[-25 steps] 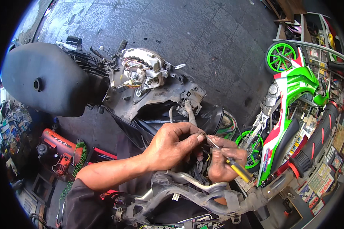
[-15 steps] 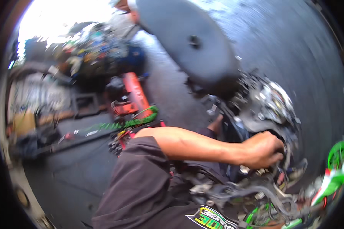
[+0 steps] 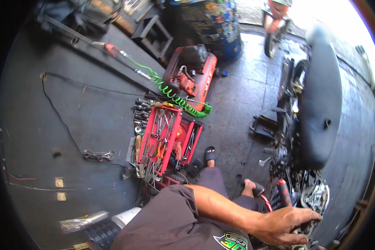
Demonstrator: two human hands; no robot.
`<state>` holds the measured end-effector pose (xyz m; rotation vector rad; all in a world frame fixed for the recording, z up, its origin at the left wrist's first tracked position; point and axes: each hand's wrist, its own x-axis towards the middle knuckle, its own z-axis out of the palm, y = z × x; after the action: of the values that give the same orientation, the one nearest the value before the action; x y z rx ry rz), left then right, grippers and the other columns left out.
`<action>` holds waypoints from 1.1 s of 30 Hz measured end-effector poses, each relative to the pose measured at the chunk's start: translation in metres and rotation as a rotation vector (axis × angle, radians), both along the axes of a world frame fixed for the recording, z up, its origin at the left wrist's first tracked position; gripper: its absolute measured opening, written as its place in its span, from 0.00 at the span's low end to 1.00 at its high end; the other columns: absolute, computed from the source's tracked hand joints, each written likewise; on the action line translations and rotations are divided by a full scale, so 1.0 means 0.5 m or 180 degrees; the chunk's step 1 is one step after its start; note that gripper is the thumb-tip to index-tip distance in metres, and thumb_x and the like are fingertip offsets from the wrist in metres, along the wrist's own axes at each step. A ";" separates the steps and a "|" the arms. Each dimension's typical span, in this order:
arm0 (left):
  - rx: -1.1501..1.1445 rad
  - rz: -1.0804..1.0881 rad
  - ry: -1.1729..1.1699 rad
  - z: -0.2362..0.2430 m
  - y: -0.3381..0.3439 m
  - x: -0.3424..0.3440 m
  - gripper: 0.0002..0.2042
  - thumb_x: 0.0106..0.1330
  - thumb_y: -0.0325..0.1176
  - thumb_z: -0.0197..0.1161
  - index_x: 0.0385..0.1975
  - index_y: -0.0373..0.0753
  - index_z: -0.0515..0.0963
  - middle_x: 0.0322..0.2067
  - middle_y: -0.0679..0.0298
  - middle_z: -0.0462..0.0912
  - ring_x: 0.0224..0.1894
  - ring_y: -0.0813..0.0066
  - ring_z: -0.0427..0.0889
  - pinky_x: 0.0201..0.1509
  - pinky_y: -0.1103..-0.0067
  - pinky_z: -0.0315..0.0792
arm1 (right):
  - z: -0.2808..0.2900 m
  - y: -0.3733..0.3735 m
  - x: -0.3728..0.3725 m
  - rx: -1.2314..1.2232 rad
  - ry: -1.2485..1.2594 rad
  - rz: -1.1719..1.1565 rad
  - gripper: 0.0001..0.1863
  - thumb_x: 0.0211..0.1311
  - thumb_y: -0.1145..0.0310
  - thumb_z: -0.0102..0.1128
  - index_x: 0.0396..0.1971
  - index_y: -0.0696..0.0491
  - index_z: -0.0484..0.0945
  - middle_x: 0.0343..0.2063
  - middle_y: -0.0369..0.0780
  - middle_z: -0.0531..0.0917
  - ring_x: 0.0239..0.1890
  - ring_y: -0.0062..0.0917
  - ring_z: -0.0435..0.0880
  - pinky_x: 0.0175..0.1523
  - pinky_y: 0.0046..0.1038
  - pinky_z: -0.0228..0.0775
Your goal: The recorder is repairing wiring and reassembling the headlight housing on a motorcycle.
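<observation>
My left hand (image 3: 285, 225) reaches across from the left over the front of a partly stripped motorcycle (image 3: 281, 152). Its thumb and a forefinger stretch apart, with dark parts of the bike showing between them; whether it touches these is unclear. Just beyond the hand stands a red and black handle grip (image 3: 284, 192). A silvery exposed assembly (image 3: 316, 196) lies to the right of that grip. The long black seat (image 3: 321, 100) runs away toward the far end. My right hand is out of view.
A red tool trolley (image 3: 171, 141) holds wrenches and pliers. Behind it are a red air compressor (image 3: 191, 79), a coiled green hose (image 3: 175, 99) and a blue drum (image 3: 231, 48). A metal part (image 3: 98, 155) lies on the dark surface at left. One wheel (image 3: 273, 43) shows far off.
My view has swung, bringing the tool trolley and my sandalled feet into sight. My left hand now appears lower in the picture, its thumb and forefinger spread. The blur has lessened.
</observation>
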<state>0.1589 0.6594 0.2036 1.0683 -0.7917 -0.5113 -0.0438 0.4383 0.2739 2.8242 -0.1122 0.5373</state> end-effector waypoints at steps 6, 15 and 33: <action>0.0132 0.0450 0.0821 -0.053 0.362 0.061 0.11 0.71 0.34 0.61 0.44 0.32 0.77 0.36 0.54 0.84 0.41 0.66 0.85 0.46 0.74 0.74 | -0.127 0.391 0.286 0.2924 0.1544 0.1485 0.13 0.66 0.74 0.51 0.47 0.64 0.77 0.35 0.42 0.84 0.26 0.27 0.79 0.36 0.24 0.74; 0.2310 0.4963 0.1302 -0.654 0.957 0.259 0.09 0.74 0.34 0.56 0.44 0.36 0.79 0.27 0.62 0.84 0.25 0.74 0.82 0.29 0.74 0.75 | -0.184 0.628 0.385 0.2278 0.2677 0.0141 0.21 0.68 0.69 0.60 0.60 0.54 0.73 0.46 0.54 0.84 0.47 0.44 0.84 0.52 0.37 0.74; 0.2949 0.5104 0.1285 -0.835 1.020 0.401 0.14 0.67 0.39 0.62 0.45 0.37 0.79 0.35 0.48 0.84 0.40 0.46 0.83 0.44 0.58 0.75 | -0.190 0.697 0.440 0.2180 0.3057 -0.0722 0.19 0.70 0.66 0.59 0.56 0.58 0.76 0.44 0.51 0.85 0.47 0.39 0.84 0.54 0.32 0.74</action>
<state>0.3593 1.1693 -0.2137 1.9482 0.8541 0.3774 0.1763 0.7870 0.1791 3.2627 -0.4792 -1.1059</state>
